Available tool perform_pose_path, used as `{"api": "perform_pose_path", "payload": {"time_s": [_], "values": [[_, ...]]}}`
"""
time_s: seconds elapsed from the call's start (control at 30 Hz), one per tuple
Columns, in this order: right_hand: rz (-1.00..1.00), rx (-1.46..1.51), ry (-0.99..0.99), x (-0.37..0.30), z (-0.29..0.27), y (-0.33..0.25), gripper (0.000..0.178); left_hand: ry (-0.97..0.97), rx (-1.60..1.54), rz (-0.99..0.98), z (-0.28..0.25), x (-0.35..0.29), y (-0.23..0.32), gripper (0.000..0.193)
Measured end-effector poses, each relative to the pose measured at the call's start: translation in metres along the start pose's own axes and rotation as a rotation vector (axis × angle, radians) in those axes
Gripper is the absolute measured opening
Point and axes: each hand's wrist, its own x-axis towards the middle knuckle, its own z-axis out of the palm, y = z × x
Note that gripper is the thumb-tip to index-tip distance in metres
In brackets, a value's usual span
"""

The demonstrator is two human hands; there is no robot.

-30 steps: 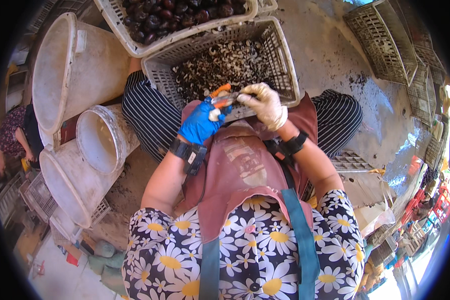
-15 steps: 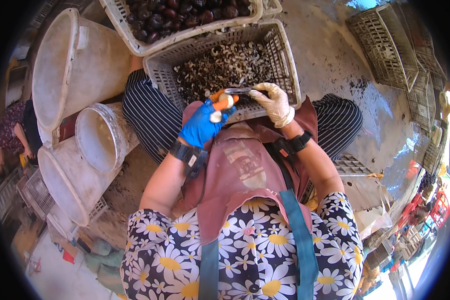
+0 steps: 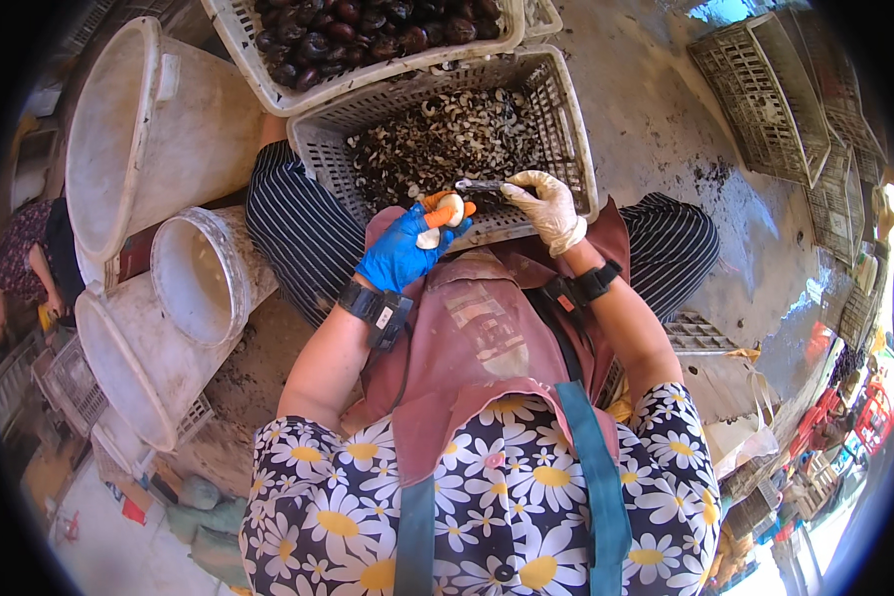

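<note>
My left hand (image 3: 404,248), in a blue glove with orange finger covers, is closed around a pale, round peeled water chestnut (image 3: 451,208), held up at the fingertips. A second whitish piece (image 3: 428,238) shows lower down against the same fingers. In a cream glove, my right hand (image 3: 548,211) grips a small metal peeler (image 3: 480,186), its tip pointing left just above the water chestnut; a small gap seems to part them. Both hands are over the near rim of a grey plastic crate (image 3: 318,159) strewn with dark and white peelings (image 3: 447,139).
Beyond it stands another crate (image 3: 268,94) full of dark reddish-brown water chestnuts (image 3: 377,30). Big white tubs (image 3: 199,119) and a smaller bucket (image 3: 194,278) lie at the left. Stacked crates (image 3: 760,99) are at the far right. Another person (image 3: 32,258) is at the left edge.
The peeler has shifted slightly right and down, away from the water chestnut, with my right hand. My left hand has turned a little and stays nearly in place.
</note>
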Motion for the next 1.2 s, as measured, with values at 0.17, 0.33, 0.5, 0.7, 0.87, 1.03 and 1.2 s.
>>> {"api": "perform_pose_path", "payload": {"time_s": [0.17, 0.33, 0.5, 0.7, 0.87, 1.03, 1.2], "values": [[-0.141, 0.09, -0.017, -0.016, 0.024, -0.013, 0.016, -0.102, -0.129, -0.09, -0.003, -0.002, -0.003, 0.039], [0.01, 0.147, -0.013, -0.008, 0.002, -0.012, 0.017, 0.081, 0.021, 0.044, 0.012, -0.006, -0.005, 0.039], [0.034, 0.096, -0.017, -0.009, 0.01, -0.008, 0.017, 0.066, 0.229, 0.018, 0.015, -0.006, 0.003, 0.033], [-0.201, 0.024, -0.014, -0.016, 0.021, -0.011, 0.018, 0.073, 0.304, 0.067, 0.021, -0.004, 0.004, 0.038], [0.033, -0.112, 0.059, 0.002, -0.003, 0.002, 0.017, 0.141, 0.383, 0.083, 0.031, -0.006, 0.004, 0.058], [-0.121, 0.046, -0.015, -0.016, 0.024, -0.013, 0.02, 0.239, 0.571, 0.155, 0.025, -0.002, -0.003, 0.076], [0.087, -0.429, -0.07, 0.001, -0.01, 0.016, 0.027, 0.091, 0.416, 0.161, 0.037, -0.013, -0.002, 0.055]]}}
